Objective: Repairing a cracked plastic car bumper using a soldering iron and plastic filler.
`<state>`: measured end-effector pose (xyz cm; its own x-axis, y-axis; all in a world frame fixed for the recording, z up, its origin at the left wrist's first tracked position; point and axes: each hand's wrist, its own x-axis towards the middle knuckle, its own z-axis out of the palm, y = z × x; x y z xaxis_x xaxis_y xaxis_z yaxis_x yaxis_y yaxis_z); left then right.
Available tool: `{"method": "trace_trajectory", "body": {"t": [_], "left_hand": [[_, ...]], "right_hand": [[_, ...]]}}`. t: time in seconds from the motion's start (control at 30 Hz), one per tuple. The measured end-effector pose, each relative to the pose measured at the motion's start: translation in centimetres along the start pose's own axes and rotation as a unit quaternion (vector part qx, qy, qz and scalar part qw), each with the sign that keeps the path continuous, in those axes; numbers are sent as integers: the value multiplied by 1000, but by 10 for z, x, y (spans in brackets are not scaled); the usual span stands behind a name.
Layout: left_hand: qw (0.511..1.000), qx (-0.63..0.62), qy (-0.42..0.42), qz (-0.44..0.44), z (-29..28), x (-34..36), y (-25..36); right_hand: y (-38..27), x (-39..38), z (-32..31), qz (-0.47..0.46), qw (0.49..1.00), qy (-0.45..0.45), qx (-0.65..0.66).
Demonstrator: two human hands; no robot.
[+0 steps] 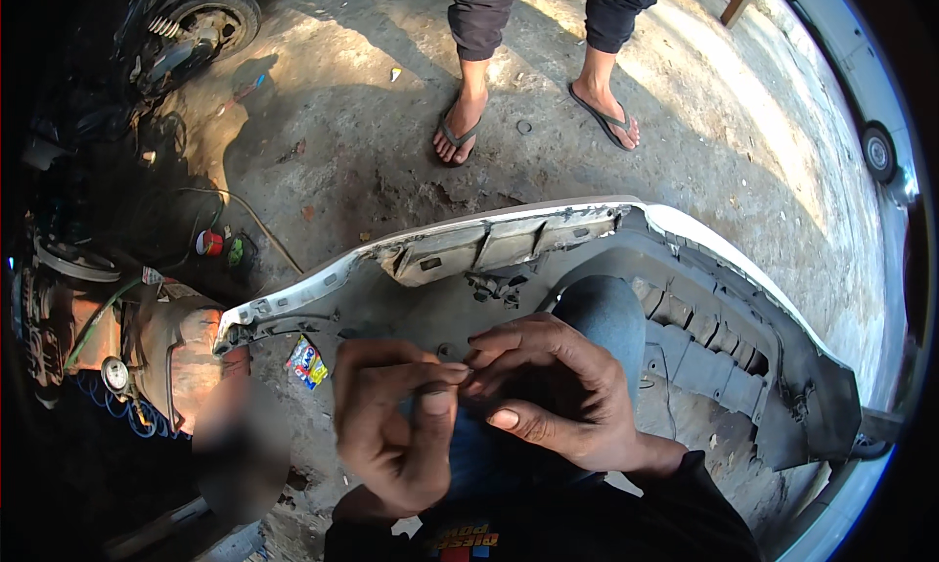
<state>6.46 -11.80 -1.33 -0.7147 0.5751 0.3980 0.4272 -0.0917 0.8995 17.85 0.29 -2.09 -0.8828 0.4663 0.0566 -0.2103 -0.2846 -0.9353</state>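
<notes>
at twelve o'clock from the two hands, the bumper [509,239] lies inner face up on the ground, its long axis bowing from about nine o'clock, over the top, to between three and four. the left hand [396,420] is narrow, thumb drawn in near the forefinger; whether a small piece sits in it, i cannot tell. the right hand [577,396] is wider, its thumb apart from curled fingers, and the fingertips of both meet or nearly meet, well inside the bow. a dark fitting [495,288] on the bumper is at twelve o'clock, seemingly nearer the right hand. the knee [602,317] stands at one o'clock, hiding part of the bumper; a packet [308,363] lies at nine, toward the left.
</notes>
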Motion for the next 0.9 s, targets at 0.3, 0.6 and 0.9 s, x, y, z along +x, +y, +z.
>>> {"method": "trace_trajectory", "body": {"t": [0.3,0.6,0.9], "left_hand": [[999,14,-30,-6,43,-6,-9],[993,-31,-102,-43,64,-12,-23],[996,-43,-54,-63,68,-10,-33]], "right_hand": [[-8,-5,-30,-68,985,101,-123],[-3,-9,-40,-6,984,168,-61],[13,-6,-40,-27,972,206,-111]]}}
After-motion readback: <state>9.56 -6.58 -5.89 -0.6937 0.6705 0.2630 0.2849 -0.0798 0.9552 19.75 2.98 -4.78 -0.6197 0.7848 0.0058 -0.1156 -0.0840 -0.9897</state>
